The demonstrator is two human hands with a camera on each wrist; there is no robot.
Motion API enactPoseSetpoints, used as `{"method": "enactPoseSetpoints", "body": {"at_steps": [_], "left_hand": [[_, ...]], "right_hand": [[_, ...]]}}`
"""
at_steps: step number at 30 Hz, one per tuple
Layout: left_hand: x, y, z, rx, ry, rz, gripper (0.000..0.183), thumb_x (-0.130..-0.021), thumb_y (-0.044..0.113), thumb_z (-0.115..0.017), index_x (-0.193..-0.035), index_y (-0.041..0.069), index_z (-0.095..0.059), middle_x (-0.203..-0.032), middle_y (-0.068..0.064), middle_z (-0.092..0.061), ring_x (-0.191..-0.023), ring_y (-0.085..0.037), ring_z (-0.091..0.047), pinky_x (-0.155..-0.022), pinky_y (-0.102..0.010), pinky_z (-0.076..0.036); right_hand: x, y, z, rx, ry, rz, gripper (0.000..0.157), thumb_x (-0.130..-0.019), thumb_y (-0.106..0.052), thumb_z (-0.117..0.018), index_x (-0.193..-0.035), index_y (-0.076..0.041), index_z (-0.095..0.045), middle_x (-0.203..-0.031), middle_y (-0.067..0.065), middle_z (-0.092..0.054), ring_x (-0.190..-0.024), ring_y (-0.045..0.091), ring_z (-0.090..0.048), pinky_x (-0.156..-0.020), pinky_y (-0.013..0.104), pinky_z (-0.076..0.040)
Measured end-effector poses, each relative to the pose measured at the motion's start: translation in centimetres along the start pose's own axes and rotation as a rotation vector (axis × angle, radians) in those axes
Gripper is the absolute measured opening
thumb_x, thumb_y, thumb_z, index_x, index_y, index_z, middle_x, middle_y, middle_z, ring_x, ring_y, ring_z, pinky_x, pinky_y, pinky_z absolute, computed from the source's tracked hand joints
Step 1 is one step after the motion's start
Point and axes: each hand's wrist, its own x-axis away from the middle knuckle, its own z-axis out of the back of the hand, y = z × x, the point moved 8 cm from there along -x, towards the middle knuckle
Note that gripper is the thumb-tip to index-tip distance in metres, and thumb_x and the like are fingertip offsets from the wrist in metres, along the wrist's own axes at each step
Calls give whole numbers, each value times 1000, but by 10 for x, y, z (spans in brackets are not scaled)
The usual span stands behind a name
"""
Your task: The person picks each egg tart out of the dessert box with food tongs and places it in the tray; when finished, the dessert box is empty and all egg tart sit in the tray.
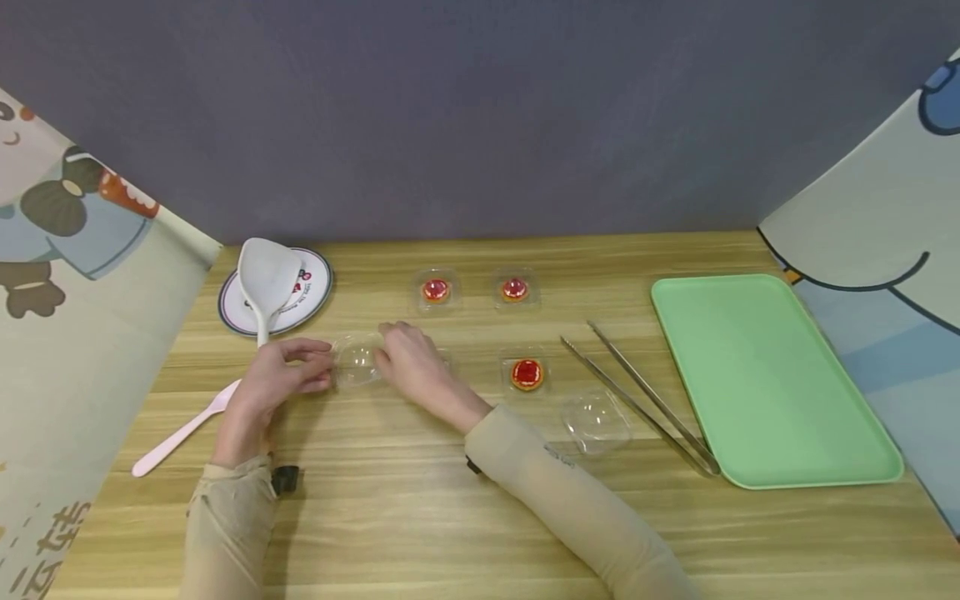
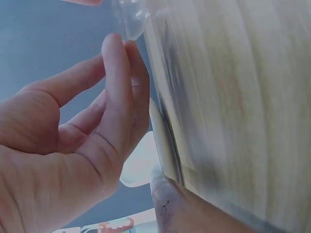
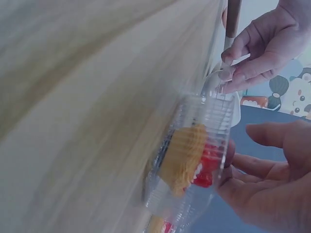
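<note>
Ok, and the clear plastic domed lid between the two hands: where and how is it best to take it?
Probably pinch the thin outer edge of the lid from the left, where the left hand meets it; an edge seems easier to pinch than the smooth, rounded dome.

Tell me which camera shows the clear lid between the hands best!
Head view: the clear lid appears nearly whole. The left wrist view cuts it off at the top; the right wrist view shows part, beyond a tart.
</note>
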Motion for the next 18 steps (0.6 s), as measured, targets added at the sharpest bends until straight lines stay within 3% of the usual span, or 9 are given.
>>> {"method": "enactPoseSetpoints", "body": {"at_steps": [5, 8, 10, 12, 15, 18], "left_hand": [[0, 6, 3, -109, 44, -29, 42, -107, -3, -58, -138, -28, -47, -102, -16, -69, -73, -8, -72, -71, -24, -67], [2, 17, 6, -221, 101, -79, 43, -108, 3, -58, -138, -26, -50, -105, -25, -69, -68, -4, -70, -64, -21, -65], [5, 26, 8, -300, 149, -119, 43, -108, 8, -60, -137, -24, -54, -108, -30, -68, -65, -3, -69, -60, -19, -63], [7, 36, 9, -354, 188, -151, 43, -109, 13, -60, -135, -20, -58, -112, -33, -69, -64, -2, -69, -59, -18, -61], [8, 48, 5, -375, 212, -190, 42, -109, 16, -60, -135, -17, -61, -114, -34, -69, -67, -3, -71, -61, -18, -62], [5, 59, -2, -341, 207, -221, 42, -110, 16, -59, -136, -17, -61, -118, -34, -69, -71, -1, -71, -67, -19, -64]], "right_hand": [[4, 2, 15, 7, 43, -3, 31, -110, -19, -62, -129, 4, -70, -116, 18, -74, -83, 18, -64, -68, 24, -59], [4, 6, 30, -5, 92, 3, 32, -112, -23, -59, -129, 2, -71, -113, 14, -75, -88, 19, -69, -74, 30, -62], [3, 10, 41, -35, 127, -2, 37, -113, -23, -58, -139, 1, -67, -120, 12, -76, -91, 18, -71, -81, 31, -63], [0, 16, 50, -92, 150, -12, 35, -113, -21, -57, -139, 1, -67, -121, 12, -76, -86, 19, -71, -78, 33, -63], [-3, 29, 64, -178, 181, -47, 34, -113, -19, -56, -140, 0, -67, -125, 13, -76, -86, 20, -71, -79, 33, -63], [-8, 44, 76, -250, 212, -75, 34, -112, -16, -57, -139, 1, -66, -125, 15, -75, -98, 24, -73, -84, 34, -63]]}}
